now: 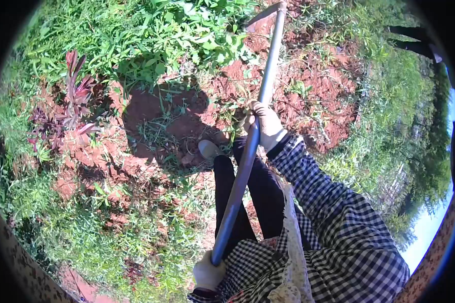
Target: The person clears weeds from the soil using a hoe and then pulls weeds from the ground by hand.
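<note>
A hoe with a long metal-looking handle slants across the middle of the view, its blade near the top edge by the soil. My right hand is wrapped round the middle of the handle, the arm in a black-and-white checked sleeve. Lower down, my left hand is closed at the handle's butt end, close to my body. Part of the blade's lower edge is hard to make out against soil and leaves.
Red soil lies broken around the hoe. Dense green weeds grow ahead, and a reddish-leaved plant stands at the left. My shoe is beside the shadowed ground. Another person's dark legs show at upper right.
</note>
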Available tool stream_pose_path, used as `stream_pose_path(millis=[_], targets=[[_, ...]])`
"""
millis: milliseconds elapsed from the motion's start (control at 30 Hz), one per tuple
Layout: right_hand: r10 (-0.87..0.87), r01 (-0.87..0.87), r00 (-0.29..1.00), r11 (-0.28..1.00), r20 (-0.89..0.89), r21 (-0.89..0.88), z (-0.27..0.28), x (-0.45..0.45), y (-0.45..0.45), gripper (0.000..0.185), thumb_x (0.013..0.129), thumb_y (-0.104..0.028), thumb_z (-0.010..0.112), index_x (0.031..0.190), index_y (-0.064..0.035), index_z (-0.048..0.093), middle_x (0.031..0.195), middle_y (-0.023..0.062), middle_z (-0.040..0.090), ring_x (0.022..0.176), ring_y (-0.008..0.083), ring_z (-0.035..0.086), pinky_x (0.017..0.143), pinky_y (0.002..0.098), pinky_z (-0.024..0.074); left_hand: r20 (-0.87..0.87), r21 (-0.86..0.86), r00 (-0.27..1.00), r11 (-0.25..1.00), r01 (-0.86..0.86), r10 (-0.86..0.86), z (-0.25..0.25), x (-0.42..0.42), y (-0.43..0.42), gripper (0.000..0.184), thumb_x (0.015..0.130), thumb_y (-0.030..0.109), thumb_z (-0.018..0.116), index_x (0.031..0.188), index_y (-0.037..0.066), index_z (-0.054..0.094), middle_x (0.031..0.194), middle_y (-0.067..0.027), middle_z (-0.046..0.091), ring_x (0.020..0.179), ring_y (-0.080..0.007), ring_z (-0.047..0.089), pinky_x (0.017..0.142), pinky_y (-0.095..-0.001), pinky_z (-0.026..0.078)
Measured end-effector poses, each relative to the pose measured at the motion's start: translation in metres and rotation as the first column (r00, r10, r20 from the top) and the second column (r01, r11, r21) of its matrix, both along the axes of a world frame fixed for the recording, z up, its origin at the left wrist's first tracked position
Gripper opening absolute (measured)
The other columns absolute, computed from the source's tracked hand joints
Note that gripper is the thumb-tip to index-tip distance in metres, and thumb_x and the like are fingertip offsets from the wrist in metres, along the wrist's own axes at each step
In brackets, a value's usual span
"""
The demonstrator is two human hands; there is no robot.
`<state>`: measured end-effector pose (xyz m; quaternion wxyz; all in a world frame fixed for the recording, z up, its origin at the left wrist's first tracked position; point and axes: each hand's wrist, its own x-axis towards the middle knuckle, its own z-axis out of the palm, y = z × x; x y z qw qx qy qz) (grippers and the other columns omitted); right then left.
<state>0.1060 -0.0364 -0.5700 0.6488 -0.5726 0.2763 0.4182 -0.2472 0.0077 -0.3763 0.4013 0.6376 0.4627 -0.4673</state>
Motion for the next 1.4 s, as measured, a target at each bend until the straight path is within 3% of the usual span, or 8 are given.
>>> stream_pose_path(millis=[200, 300, 600, 800, 967, 1100, 1167, 1400], targets=[[0.207, -0.23, 0.954, 0.969, -0.218, -0.087, 0.022, -0.1, 0.076, 0.024, 0.08, -0.021, 0.066, 0.083, -0.0032, 0.05, 0.065, 0.0064, 0.055, 0.049, 0.0148, 0.051, 0.043, 0.0297, 0.0446, -0.097, -0.148, 0.816, 0.802, -0.578, 0.57, 0.056, -0.033, -0.001, 0.032, 0.064, 0.024, 0.071, 0.083, 0.001, 0.061, 0.066, -0.0171, 0.063, 0.058, -0.0319, 0.063, 0.056, -0.0381, 0.05], [0.453, -0.48, 0.855, 0.876, -0.253, -0.056, -0.005, -0.146, 0.089, 0.027, 0.078, -0.019, 0.067, 0.087, -0.0003, 0.05, 0.067, 0.0066, 0.055, 0.055, 0.0155, 0.054, 0.047, 0.0294, 0.0477, -0.051, -0.171, 0.677, 0.661, -0.731, 0.735, 0.082, -0.056, -0.018, 0.043, 0.07, 0.013, 0.068, 0.111, 0.004, 0.056, 0.07, -0.0099, 0.063, 0.065, -0.0207, 0.062, 0.06, -0.0359, 0.05], [0.597, -0.627, 0.757, 0.778, -0.266, -0.041, -0.024, -0.145, 0.094, 0.026, 0.077, -0.021, 0.07, 0.082, -0.002, 0.053, 0.067, 0.0063, 0.054, 0.054, 0.0148, 0.054, 0.047, 0.0305, 0.046, -0.354, -0.228, 0.411, 0.349, -0.909, 0.84, 0.091, -0.035, 0.012, 0.029, 0.069, 0.014, 0.076, 0.091, 0.003, 0.06, 0.071, -0.0029, 0.061, 0.061, -0.0115, 0.057, 0.054, -0.0265, 0.045], [0.445, -0.485, 0.797, 0.874, -0.409, 0.006, -0.075, -0.077, 0.119, 0.023, 0.082, -0.02, 0.065, 0.083, -0.0024, 0.051, 0.07, 0.0059, 0.053, 0.057, 0.0168, 0.055, 0.052, 0.0327, 0.0532, -0.192, -0.085, 0.794, 0.796, -0.599, 0.577, 0.087, -0.034, -0.036, 0.029, 0.07, 0.017, 0.073, 0.091, 0.003, 0.06, 0.074, -0.007, 0.062, 0.065, -0.0172, 0.059, 0.058, -0.0318, 0.047], [0.409, -0.405, 0.781, 0.907, -0.473, 0.116, -0.091, -0.039, 0.098, 0.017, 0.083, -0.02, 0.064, 0.075, -0.0067, 0.056, 0.062, 0.0042, 0.052, 0.051, 0.0174, 0.053, 0.046, 0.03, 0.0446, -0.23, 0.036, 0.861, 0.888, -0.458, 0.454, 0.096, -0.02, -0.047, 0.028, 0.07, 0.017, 0.072, 0.09, 0.003, 0.059, 0.073, -0.0088, 0.062, 0.065, -0.0198, 0.059, 0.059, -0.0333, 0.048], [-0.08, 0.096, 0.624, 0.995, -0.777, -0.026, -0.062, 0.032, 0.067, 0.021, 0.086, -0.017, 0.06, 0.072, -0.0081, 0.049, 0.055, 0.001, 0.046, 0.042, 0.0121, 0.043, 0.041, 0.0286, 0.0408, -0.192, 0.03, 0.896, 0.915, -0.402, 0.4, 0.103, -0.002, -0.043, 0.028, 0.069, 0.017, 0.071, 0.09, 0.003, 0.059, 0.073, -0.0103, 0.062, 0.065, -0.0219, 0.06, 0.06, -0.0346, 0.048], [-0.066, 0.096, 0.69, 0.995, -0.72, 0.001, -0.071, 0.084, 0.05, 0.019, 0.086, -0.018, 0.061, 0.075, -0.0098, 0.048, 0.053, 0.0014, 0.045, 0.041, 0.0158, 0.047, 0.041, 0.0326, 0.0446, -0.229, -0.029, 0.972, 0.997, -0.067, 0.058, 0.078, 0.041, -0.028, 0.026, 0.069, 0.017, 0.069, 0.089, 0.003, 0.057, 0.073, -0.0159, 0.061, 0.066, -0.0295, 0.06, 0.061, -0.0383, 0.048], [-0.116, 0.22, 0.906, 0.95, -0.408, 0.22, -0.057, 0.294, 0.041, 0.017, 0.086, -0.014, 0.055, 0.071, -0.0115, 0.048, 0.056, -0.0041, 0.043, 0.047, 0.0077, 0.044, 0.046, 0.022, 0.0428, 0.043, 0.209, 0.998, 0.977, 0.034, -0.044, -0.003, 0.216, 0.039, 0.024, 0.068, 0.021, 0.064, 0.089, 0.013, 0.059, 0.063, -0.0133, 0.06, 0.06, -0.0344, 0.061, 0.058, -0.0451, 0.049]])
